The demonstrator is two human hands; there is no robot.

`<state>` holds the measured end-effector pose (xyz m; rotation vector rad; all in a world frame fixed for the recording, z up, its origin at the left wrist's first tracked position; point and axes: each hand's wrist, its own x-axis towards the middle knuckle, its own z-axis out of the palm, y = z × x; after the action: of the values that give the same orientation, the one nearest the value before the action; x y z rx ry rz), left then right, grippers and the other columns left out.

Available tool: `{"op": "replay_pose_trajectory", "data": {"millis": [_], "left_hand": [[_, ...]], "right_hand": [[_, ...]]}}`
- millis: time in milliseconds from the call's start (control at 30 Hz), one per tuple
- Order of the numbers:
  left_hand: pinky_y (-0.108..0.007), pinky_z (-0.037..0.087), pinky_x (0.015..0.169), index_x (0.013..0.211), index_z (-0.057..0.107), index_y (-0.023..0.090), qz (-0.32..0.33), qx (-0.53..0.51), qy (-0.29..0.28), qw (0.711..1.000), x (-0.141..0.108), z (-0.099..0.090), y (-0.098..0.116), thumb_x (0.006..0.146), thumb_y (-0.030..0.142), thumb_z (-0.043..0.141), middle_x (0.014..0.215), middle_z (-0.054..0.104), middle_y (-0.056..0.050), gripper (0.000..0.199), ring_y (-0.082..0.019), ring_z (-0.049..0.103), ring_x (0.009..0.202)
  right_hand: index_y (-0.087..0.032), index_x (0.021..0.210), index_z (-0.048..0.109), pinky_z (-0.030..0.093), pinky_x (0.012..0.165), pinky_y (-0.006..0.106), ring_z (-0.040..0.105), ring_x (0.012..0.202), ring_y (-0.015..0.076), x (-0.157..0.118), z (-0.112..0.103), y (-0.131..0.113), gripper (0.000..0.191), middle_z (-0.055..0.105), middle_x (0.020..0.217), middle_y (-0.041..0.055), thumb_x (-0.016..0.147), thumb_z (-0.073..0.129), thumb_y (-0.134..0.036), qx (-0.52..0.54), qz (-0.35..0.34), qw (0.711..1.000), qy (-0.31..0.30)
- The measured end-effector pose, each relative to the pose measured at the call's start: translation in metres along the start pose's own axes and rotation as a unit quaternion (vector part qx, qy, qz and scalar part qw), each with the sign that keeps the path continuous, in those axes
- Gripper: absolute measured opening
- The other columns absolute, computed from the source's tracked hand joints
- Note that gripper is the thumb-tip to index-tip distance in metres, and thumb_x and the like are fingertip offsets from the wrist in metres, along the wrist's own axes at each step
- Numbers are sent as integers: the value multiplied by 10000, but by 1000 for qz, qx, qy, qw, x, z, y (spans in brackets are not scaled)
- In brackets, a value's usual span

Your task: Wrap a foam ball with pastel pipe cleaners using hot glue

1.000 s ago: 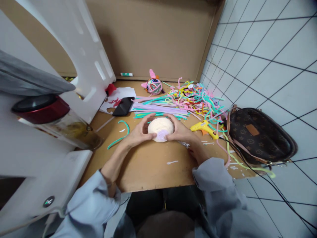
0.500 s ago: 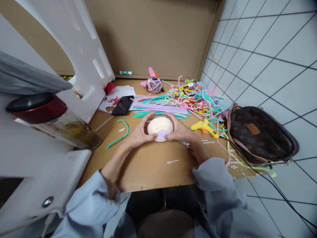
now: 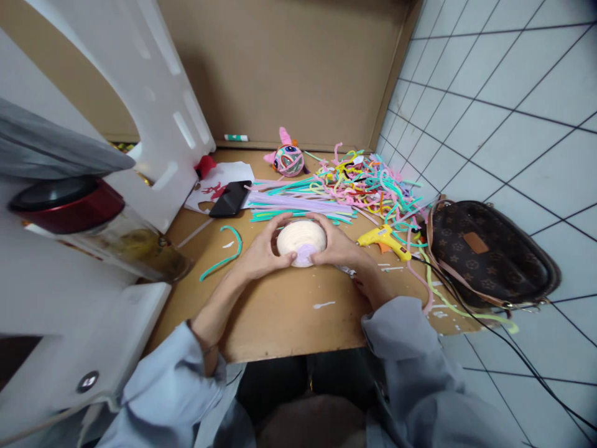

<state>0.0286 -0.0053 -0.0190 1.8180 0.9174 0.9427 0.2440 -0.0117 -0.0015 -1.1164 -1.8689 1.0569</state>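
Note:
Between my two hands is a round cream-coloured ball point(image 3: 301, 235) with ridged, wound-looking sides and a pale lilac patch on the side facing me. My left hand point(image 3: 265, 250) wraps its left side, thumb beside the lilac patch. On the right side my right hand point(image 3: 339, 244) curls round it the same way. The fingertips reach behind the ball and are partly hidden. Just beyond lie straight lilac and teal pipe cleaners point(image 3: 298, 204). A yellow glue gun point(image 3: 385, 239) rests to the right of my right hand.
A tangled heap of coloured pipe cleaners point(image 3: 373, 183) fills the back right. Behind stands a pink-eared figure point(image 3: 288, 158). A black phone point(image 3: 231, 199) lies on paper at left, near a bent teal pipe cleaner point(image 3: 228, 252). A bottle point(image 3: 107, 230) and a brown bag point(image 3: 494, 252) flank the table.

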Motion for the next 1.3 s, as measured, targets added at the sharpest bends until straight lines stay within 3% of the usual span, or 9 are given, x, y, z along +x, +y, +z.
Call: {"op": "replay_pose_trajectory", "data": {"millis": [233,533,800,1067,1300], "left_hand": [[-515,416,1115,1425,398,199,30,36,9,999,-1,1,1,683,410,745,1448,494,-159,846,-338,500,1325],[-523,385,1134,1441,394,174,2,40,-10,999,1,-3,1,740,477,681,1491,449,-157,816,-357,465,1356],[-519,323,1170,1419,400,159,9,66,16,998,0,2,6,705,430,699,1448,485,-158,820,-351,451,1358],[-518,368,1137,1446,371,164,-37,-54,9,998,2,6,8,695,461,635,1461,472,-144,849,-376,437,1352],[-530,368,1132,1424,386,170,-42,-78,26,996,2,8,7,640,389,692,1426,488,-142,870,-368,467,1315]], "right_hand": [[-211,1391,402,308,1165,502,445,1348,329,0,-1,0,948,485,1420,109,512,751,-268,4,3,1000,-6],[-187,1386,410,347,1138,493,465,1316,329,0,-2,-1,957,492,1395,119,502,767,-269,5,9,1000,-6],[-145,1391,409,334,1149,486,466,1318,337,-1,1,-4,947,503,1385,141,513,745,-261,-7,-4,1000,4],[-149,1407,396,351,1131,506,473,1314,333,-3,6,-9,952,494,1418,152,527,732,-280,-76,-13,997,15],[-192,1410,393,349,1128,521,468,1317,320,-4,12,-12,925,495,1421,138,541,708,-220,-137,-50,989,22]]}}
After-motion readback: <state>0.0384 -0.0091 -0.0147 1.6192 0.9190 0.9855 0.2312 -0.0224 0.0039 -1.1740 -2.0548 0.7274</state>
